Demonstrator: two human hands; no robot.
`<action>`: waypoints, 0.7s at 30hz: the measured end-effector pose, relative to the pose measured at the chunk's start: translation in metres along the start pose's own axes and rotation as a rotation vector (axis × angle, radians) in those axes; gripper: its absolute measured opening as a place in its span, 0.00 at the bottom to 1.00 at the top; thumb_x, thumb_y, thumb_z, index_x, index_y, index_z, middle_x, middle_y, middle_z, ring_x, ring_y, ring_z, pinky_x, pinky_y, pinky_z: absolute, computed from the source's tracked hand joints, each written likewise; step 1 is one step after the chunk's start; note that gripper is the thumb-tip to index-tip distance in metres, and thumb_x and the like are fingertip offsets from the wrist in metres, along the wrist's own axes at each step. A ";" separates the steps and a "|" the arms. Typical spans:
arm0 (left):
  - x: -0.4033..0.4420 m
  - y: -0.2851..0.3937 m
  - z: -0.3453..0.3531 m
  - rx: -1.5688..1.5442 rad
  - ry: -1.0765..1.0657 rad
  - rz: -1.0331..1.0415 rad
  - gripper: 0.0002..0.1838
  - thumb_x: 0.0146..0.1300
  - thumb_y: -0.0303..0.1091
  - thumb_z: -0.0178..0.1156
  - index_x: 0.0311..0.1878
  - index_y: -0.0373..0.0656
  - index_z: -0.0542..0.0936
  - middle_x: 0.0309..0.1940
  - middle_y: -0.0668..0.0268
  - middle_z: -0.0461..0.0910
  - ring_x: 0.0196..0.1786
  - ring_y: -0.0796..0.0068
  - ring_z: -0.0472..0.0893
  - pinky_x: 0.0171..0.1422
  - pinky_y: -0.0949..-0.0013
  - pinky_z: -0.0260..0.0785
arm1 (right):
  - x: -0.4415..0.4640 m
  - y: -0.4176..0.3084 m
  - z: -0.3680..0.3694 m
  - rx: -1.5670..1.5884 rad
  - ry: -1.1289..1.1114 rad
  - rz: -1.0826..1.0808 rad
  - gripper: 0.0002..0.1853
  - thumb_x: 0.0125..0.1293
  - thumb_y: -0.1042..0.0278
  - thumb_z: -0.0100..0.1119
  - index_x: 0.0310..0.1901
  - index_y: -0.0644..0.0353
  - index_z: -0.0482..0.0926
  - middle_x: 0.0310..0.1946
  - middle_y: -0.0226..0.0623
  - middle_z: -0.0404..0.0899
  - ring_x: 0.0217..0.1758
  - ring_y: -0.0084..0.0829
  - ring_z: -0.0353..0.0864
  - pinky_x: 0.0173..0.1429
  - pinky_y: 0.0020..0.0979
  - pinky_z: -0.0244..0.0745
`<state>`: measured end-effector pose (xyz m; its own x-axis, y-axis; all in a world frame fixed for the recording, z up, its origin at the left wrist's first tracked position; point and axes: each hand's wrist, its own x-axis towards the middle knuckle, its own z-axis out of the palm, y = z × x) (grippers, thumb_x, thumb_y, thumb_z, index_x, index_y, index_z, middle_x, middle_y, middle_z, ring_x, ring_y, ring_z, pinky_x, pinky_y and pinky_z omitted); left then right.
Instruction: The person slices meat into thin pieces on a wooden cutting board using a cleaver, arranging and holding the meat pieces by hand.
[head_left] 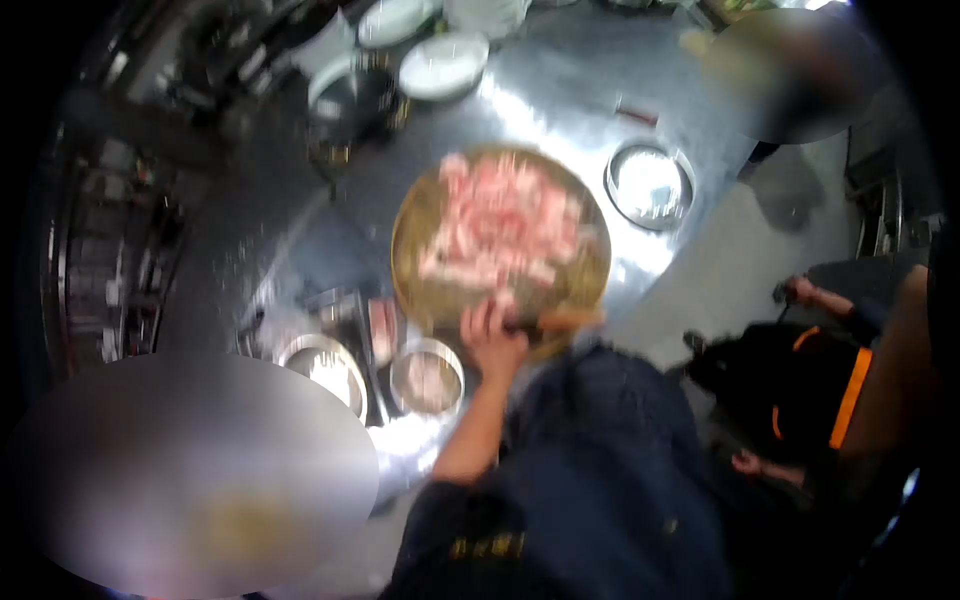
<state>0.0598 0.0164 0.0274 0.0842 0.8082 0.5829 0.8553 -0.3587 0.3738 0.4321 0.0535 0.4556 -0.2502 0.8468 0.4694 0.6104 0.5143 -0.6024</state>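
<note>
Head view: the left hand (495, 345) is working at the near edge of a round, brown chopping board (420, 295), fingers bending, partly spread; blur is hiding any grip. Sliced, pink-and-white raw meat (510, 215) is lying just beyond the fingertips, spreading away. An orange-brown elongated shape (570, 319) is resting just right; whether the right hand is holding it, cannot tell. A round, silvery metal pan (428, 378) is sitting left, near the wrist.
</note>
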 end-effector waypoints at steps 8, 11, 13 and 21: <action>-0.010 -0.003 0.001 0.058 -0.030 -0.020 0.31 0.56 0.34 0.69 0.64 0.52 0.72 0.69 0.57 0.67 0.77 0.39 0.61 0.84 0.39 0.56 | 0.006 0.015 0.004 -0.027 -0.050 0.010 0.47 0.68 0.48 0.75 0.81 0.65 0.64 0.72 0.63 0.73 0.77 0.58 0.73 0.80 0.53 0.67; -0.019 0.007 0.007 0.098 -0.003 -0.026 0.32 0.56 0.36 0.71 0.64 0.52 0.72 0.69 0.56 0.67 0.78 0.39 0.61 0.84 0.39 0.55 | 0.000 0.029 -0.012 -0.023 -0.048 0.006 0.48 0.68 0.48 0.76 0.81 0.64 0.64 0.73 0.63 0.73 0.77 0.58 0.73 0.80 0.53 0.67; -0.031 0.021 -0.005 0.112 0.008 -0.099 0.33 0.51 0.33 0.69 0.64 0.52 0.73 0.70 0.57 0.67 0.78 0.39 0.62 0.84 0.39 0.57 | 0.012 0.046 -0.019 0.002 -0.111 -0.055 0.48 0.68 0.48 0.76 0.81 0.64 0.64 0.73 0.63 0.73 0.77 0.58 0.73 0.80 0.53 0.67; -0.002 0.011 0.003 0.222 0.001 -0.080 0.35 0.56 0.31 0.70 0.69 0.53 0.72 0.76 0.53 0.65 0.81 0.33 0.60 0.84 0.33 0.58 | 0.059 0.103 -0.029 0.088 -0.180 -0.114 0.48 0.68 0.48 0.76 0.81 0.64 0.64 0.73 0.63 0.73 0.78 0.58 0.73 0.80 0.53 0.67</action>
<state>0.0708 0.0123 0.0284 0.0108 0.8293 0.5587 0.9508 -0.1816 0.2512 0.5026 0.1529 0.4401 -0.4484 0.7891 0.4198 0.5048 0.6112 -0.6096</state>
